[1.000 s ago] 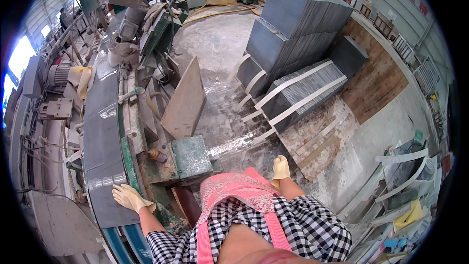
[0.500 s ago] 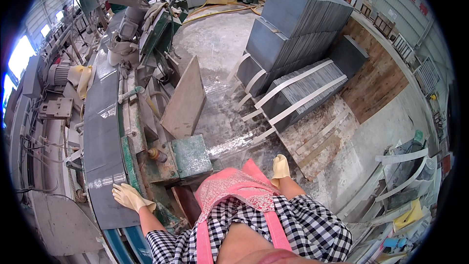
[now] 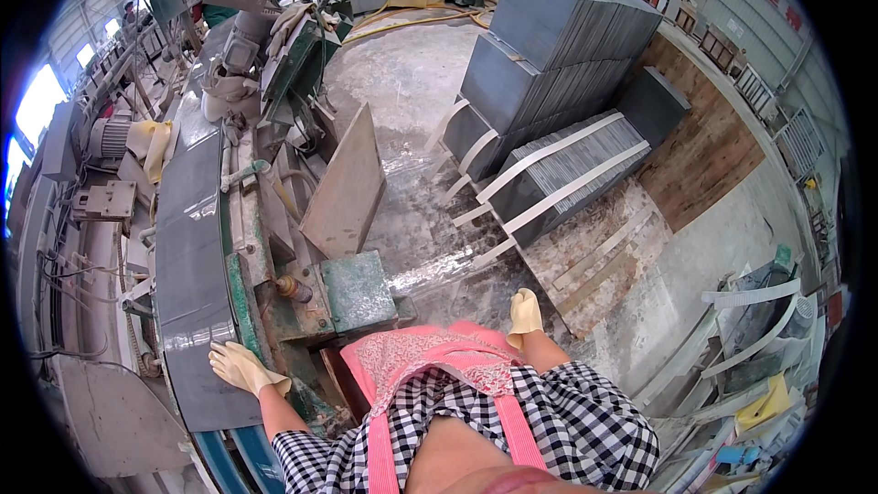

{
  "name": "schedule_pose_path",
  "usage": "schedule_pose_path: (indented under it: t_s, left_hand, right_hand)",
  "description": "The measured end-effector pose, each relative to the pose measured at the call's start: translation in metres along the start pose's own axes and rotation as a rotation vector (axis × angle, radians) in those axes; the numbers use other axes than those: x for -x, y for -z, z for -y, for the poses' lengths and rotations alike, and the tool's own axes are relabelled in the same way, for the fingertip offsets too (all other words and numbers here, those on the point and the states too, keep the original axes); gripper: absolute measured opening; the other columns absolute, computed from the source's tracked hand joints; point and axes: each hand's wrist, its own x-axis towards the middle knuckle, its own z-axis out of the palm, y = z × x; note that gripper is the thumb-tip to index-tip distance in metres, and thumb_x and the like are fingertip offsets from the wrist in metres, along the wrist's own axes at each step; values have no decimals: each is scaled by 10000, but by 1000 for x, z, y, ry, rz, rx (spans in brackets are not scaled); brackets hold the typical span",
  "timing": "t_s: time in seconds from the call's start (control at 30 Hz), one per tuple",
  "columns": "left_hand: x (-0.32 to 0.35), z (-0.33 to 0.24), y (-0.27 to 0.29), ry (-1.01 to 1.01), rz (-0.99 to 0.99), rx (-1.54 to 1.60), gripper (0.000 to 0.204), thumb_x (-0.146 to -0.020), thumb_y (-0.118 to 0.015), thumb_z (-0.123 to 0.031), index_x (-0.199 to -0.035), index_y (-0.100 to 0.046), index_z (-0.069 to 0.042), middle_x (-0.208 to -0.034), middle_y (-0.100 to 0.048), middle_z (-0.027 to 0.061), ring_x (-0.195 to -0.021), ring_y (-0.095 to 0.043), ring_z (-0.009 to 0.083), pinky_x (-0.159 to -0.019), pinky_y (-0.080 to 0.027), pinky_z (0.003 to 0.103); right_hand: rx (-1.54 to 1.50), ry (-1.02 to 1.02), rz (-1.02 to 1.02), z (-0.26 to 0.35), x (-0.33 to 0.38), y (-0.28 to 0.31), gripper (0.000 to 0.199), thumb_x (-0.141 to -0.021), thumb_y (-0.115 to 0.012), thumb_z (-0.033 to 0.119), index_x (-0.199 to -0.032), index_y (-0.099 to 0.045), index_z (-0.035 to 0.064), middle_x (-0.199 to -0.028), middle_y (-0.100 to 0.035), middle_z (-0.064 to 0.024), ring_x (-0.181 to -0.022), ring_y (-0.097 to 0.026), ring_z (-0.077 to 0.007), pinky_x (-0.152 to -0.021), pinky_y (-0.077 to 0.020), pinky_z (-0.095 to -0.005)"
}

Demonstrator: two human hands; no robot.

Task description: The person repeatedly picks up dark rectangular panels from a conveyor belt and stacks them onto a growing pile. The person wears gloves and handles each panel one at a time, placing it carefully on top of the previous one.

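My left hand (image 3: pixel 245 370), in a cream rubber glove, lies flat with its fingers stretched out on a dark grey stone slab (image 3: pixel 194 288). The slab rests along a conveyor-like machine bed, with blue strips (image 3: pixel 233 457) showing at its near end. My right hand (image 3: pixel 525 313), gloved the same way, hangs in front of my right side above the floor. Its fingers look loosely extended, and I see nothing in them. A pink apron (image 3: pixel 412 361) lies between my arms. Close to my left hand is the machine's green edge (image 3: pixel 240 302).
A green metal box (image 3: pixel 359 291) and a small bottle (image 3: pixel 294 289) sit right of the bed. Beyond them leans a stone panel (image 3: pixel 347 187). Strapped stacks of grey slabs (image 3: pixel 558 46) stand at far right. Stone offcuts (image 3: pixel 750 348) pile up at near right.
The apron's raised pink corner has dropped, and its cloth has shifted left. My left hand stays on the slab, and my right hand has barely moved.
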Motion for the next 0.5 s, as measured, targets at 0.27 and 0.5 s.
schedule_pose_path:
  t_s: [0.27,0.5]
  left_hand:
    - [1,1,-3,-7,-24,-1,393,-1001,-441,-257,-1288,-574,-24,-1231,-629,170,-1146,-577,323,-1019,-419,412]
    - [0,0,2,10,45,-13,398,-1004,-433,-259,-1299,-567,-29,-1248,-620,175,-1167,-565,324,-1024,-416,415]
  right_hand:
    - [17,4,-13,-9,-5,-3,429,-973,-469,249,-1303,-547,-14,-1259,-613,-243,-1176,-597,-344,-970,-470,-394]
    - [44,-3,0,-17,-10,-4,433,-972,-466,254,-1308,-545,-8,-1247,-621,-240,-1167,-601,-347,-978,-465,-394]
